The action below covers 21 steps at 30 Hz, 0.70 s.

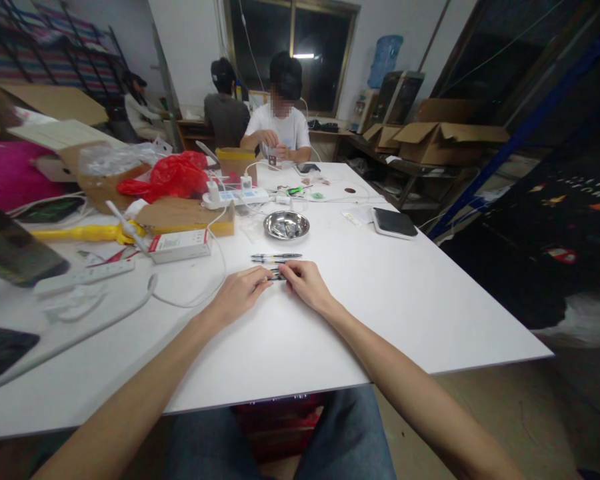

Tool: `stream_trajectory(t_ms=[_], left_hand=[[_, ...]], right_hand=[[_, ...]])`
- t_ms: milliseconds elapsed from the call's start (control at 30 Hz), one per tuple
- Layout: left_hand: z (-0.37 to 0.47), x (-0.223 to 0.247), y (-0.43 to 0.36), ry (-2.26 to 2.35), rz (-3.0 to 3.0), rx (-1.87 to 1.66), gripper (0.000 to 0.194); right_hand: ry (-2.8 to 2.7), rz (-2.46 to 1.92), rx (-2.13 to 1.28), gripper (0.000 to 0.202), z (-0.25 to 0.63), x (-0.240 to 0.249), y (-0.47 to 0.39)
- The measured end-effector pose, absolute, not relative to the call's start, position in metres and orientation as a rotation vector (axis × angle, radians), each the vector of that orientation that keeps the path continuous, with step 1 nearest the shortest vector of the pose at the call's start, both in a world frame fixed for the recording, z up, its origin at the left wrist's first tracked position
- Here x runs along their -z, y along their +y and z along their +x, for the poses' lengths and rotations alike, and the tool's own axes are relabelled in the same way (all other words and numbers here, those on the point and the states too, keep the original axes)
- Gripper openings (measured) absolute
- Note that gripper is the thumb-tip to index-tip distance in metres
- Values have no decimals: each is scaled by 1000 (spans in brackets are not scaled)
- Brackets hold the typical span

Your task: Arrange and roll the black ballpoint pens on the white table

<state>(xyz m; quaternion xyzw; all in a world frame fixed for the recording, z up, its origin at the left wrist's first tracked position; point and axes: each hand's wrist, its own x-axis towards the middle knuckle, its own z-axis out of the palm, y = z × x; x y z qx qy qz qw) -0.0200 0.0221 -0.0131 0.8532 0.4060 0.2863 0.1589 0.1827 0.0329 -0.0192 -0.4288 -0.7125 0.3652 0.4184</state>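
On the white table, just past my fingers, lie dark slim pens (pixel 277 255), side by side and pointing left to right. My left hand (pixel 243 290) is closed, with thumb and fingertips pinching the left end of a dark pen (pixel 276 278). The fingers of my right hand (pixel 305 280) are closed on the same pen from the right. Most of that pen is covered by my fingertips. A shiny round metal dish (pixel 287 226) with a few small dark pieces in it stands beyond the pens.
At the left are a white box (pixel 180 245), a power strip (pixel 237 196), cables, a red plastic bag (pixel 167 175) and cardboard. A black-topped flat device (pixel 395 223) sits to the right. Across the table, a person in a white shirt (pixel 280 127) handles something small.
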Motion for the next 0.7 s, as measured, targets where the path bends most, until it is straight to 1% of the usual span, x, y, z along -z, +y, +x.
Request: stream_trajectory(t_ms=[33,100,133,200,267,300,400,467,600,700], left_hand=[[-20,13,22,1170,2439,-813,23],[-20,14,23,1206,2420,-824,22],[-21,14,23,1223,2403,-839,22],[-21,15,25,1237,2375,-870,21],[-22,17,25,1217,2357,-895,20],[-22,17,25,1201,2354,-904,19],[-20,18,24,1183,2373,-923,18],[-20,17,22,1203,2394,-933,18],[-19,15,21,1257,2380,-995,21],[-18,13,20,1234,2346,-1011,23]], right_hand=[[-1801,-1072,-896,39,183,19,33],[-1819,-1001,-900,25,183,18,33],[-1821,-953,-915,23,183,18,33],[-1826,-886,-940,32,184,17,34],[-1824,-909,-953,22,184,17,34],[-1826,-950,-958,22,184,17,34],[-1851,-1063,-935,44,182,19,32],[-1860,-1073,-891,46,181,19,30],[-1790,-977,-931,25,180,17,29],[-1697,-980,-976,22,181,18,30]])
